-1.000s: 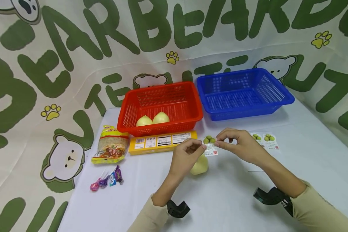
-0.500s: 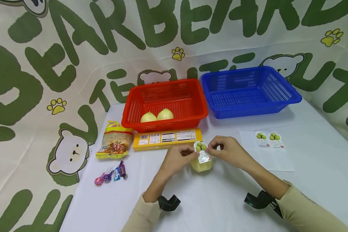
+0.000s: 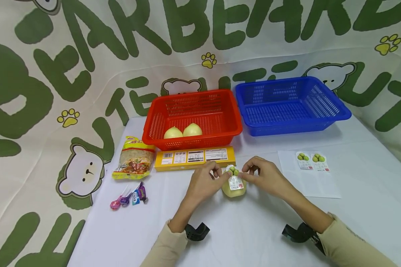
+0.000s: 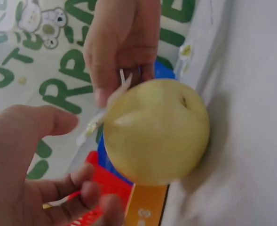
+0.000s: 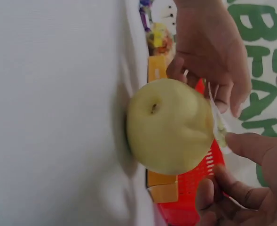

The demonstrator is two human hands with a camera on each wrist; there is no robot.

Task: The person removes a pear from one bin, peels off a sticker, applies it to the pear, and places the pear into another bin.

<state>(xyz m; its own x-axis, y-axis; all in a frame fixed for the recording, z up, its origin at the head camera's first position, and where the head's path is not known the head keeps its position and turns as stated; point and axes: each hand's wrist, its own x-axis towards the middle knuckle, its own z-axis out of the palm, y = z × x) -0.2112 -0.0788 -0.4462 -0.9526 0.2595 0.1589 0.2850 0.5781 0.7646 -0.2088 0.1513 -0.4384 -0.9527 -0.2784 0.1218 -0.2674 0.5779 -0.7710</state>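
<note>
A pale yellow pear sits on the white table in front of me. A small clear sticker, printed with green fruit and text, lies over its near upper side. My left hand pinches the sticker's left edge near the top, while my right hand pinches its right edge. Both wrist views show the sticker standing partly off the pear, its upper end free of the skin. Each index finger is largely hidden behind its thumb there, and the other fingers curl beside the fruit.
Two more pears lie in the red basket; a blue basket stands right of it. A yellow box, a noodle bag and several candies are at left. A backing sheet with two stickers lies right.
Both hands have brought the sticker down and toward me, from beyond the pear onto its face, still gripping its two edges. The head view has shifted slightly.
</note>
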